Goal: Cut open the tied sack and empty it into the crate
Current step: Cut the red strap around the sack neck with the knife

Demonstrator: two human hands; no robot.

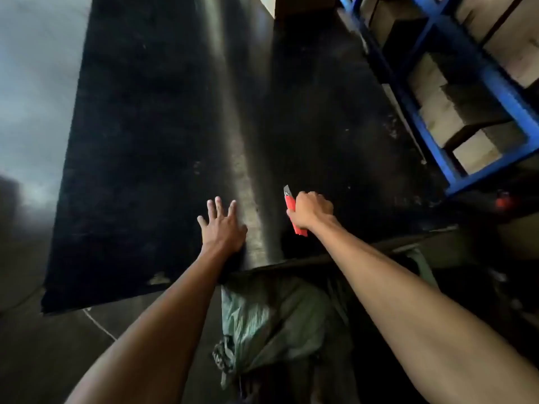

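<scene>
Head view shows me the left hand (223,225) with fingers spread wide over the black board (145,141), the right hand (312,209) fisted around a red cutter (290,204), and the tied sack (277,316) lying below between both forearms.

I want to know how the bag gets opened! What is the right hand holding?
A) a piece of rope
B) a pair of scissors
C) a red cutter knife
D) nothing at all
C: the right hand grips a red cutter knife, its fingers curled round the handle and the blade tip sticking out above the fist.
</scene>
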